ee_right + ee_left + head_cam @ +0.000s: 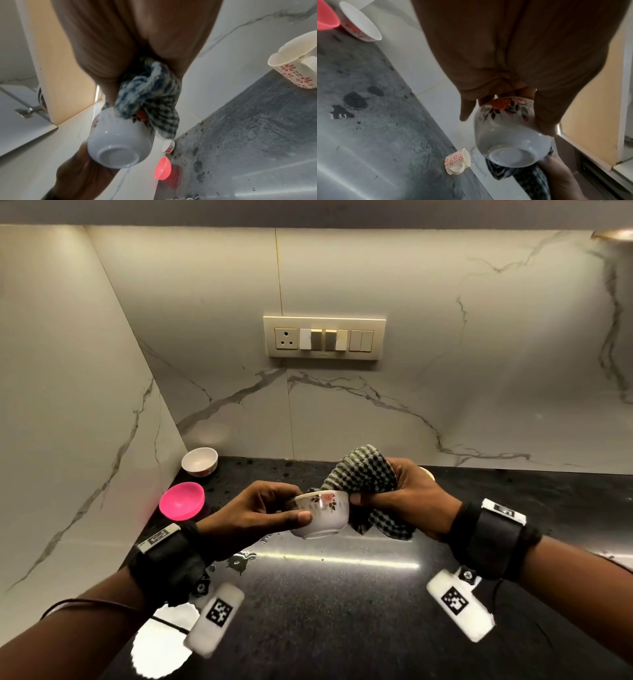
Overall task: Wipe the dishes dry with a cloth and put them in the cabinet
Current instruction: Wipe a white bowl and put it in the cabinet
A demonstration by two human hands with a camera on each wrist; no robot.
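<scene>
My left hand (270, 508) grips a small white bowl with a rose pattern (323, 513) by its rim and side, above the black counter (342, 611). The bowl (508, 136) shows its foot in the left wrist view, with my left hand (501, 106) around its rim. My right hand (397, 494) holds a bunched checked cloth (363, 470) and presses it over the bowl's far rim. In the right wrist view the cloth (154, 97) hangs from my right hand (130, 75) onto the bowl (118, 142). The bowl's inside is hidden.
A second white floral bowl (199, 461) and a pink plastic bowl (181, 499) stand at the counter's back left by the marble wall. A white cup with red flowers (456, 161) sits behind my right hand. Water drops (353, 100) lie on the counter.
</scene>
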